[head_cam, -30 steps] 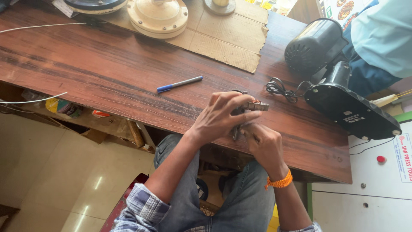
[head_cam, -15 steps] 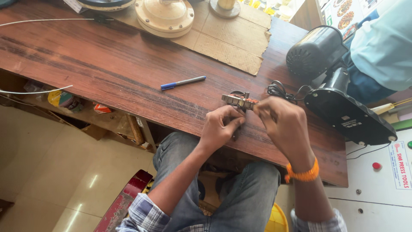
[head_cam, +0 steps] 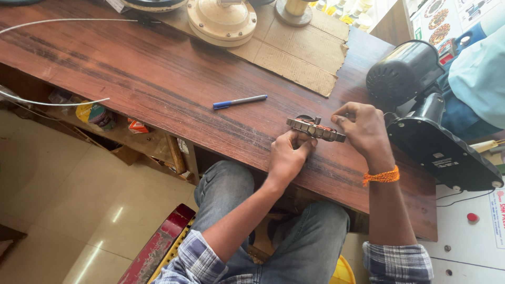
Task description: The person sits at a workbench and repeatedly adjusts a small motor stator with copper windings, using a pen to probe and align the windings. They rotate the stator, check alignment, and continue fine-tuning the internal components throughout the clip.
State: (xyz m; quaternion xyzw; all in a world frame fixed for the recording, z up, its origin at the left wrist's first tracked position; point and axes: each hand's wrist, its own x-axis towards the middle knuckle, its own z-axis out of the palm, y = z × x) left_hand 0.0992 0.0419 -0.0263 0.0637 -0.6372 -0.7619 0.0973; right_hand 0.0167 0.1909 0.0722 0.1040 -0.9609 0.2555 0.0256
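Note:
A flat metal ring with copper-coloured windings [head_cam: 314,129], seen edge-on, rests on the wooden table [head_cam: 158,79]. My left hand [head_cam: 288,158] grips its near left side with thumb and fingers. My right hand [head_cam: 364,129], with an orange thread round the wrist, holds its right end. A blue pen [head_cam: 239,101] lies on the table to the left of both hands.
A black motor on a black base [head_cam: 421,115] stands at the right. Another person's pale sleeve [head_cam: 476,79] is at the far right. Cardboard [head_cam: 300,52] with a cream round part [head_cam: 223,21] lies at the back. White wire [head_cam: 52,102] hangs left. Shelf clutter below.
The two hands were clasped together on the part at the table's front edge. They have parted and moved up onto the table, each now holding one end of the ring.

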